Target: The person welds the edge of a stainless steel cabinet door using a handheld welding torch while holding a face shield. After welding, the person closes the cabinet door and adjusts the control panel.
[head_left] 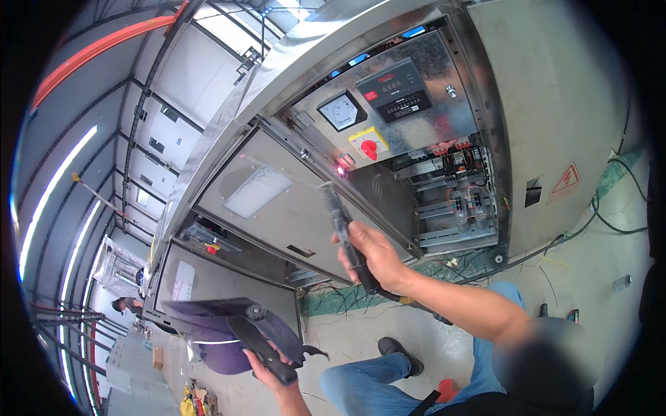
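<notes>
My right hand (374, 258) is closed around the black grip of a welding torch (345, 239). The torch slants up and left, and its nozzle is near the frame between a cabinet door and the open compartment. A small pink glow (340, 170) shows close above the nozzle; I cannot tell whether the tip touches metal. At the lower left, my left hand (267, 371) grips a dark purple welding mask (225, 340) by a black handle-like bar (262, 352). The mask is held out beside the cabinet's lower doors, with some fingers hidden behind the bar.
A steel electrical cabinet (267, 194) fills the middle. Its panel carries a red rotary switch (369, 147), a dial meter (341, 111) and a digital controller (394, 91). Wired components (458, 163) sit below. An open door (555, 125) stands right. Cables (603, 215) cross the floor.
</notes>
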Tool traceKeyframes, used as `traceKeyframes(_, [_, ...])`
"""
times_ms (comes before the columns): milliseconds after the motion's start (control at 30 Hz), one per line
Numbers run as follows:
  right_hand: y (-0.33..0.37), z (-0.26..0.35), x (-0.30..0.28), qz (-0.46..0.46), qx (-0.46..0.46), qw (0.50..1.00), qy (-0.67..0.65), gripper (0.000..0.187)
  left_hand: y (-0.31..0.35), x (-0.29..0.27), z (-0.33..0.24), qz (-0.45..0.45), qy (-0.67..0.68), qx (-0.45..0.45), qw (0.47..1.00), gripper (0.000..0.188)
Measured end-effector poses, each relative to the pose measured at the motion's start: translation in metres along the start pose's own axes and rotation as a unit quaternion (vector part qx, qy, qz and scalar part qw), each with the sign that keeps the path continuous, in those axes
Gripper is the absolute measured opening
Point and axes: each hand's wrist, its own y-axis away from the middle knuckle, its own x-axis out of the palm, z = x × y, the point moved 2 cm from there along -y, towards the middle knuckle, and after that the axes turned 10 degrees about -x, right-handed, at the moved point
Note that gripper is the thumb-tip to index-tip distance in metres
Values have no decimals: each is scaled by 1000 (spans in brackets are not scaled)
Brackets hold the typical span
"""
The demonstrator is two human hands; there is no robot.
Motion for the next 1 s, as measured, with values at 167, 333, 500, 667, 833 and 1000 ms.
traceKeyframes(167, [-6, 11, -33, -89, -15, 996, 12, 55, -21, 66, -30, 45, -35, -23, 998, 68])
traceKeyframes(333, [-28, 31, -39, -105, -18, 994, 22, 51, -32, 132, -48, 79, -90, -4, 993, 66])
traceKeyframes(500, [-43, 45, -41, -122, -31, 991, 41, 55, -40, 159, -55, 88, -145, 13, 985, 64])
traceKeyframes(667, [-53, 43, -53, -124, -30, 990, 52, 57, -42, 174, -56, 108, -168, -5, 980, 67])
traceKeyframes(833, [-57, 36, -53, -104, -28, 992, 64, 56, -46, 192, -55, 101, -194, 0, 976, 64])
traceKeyframes(1000, [-63, 37, -57, -105, -32, 991, 73, 54, -52, 206, -52, 100, -211, 6, 972, 61])
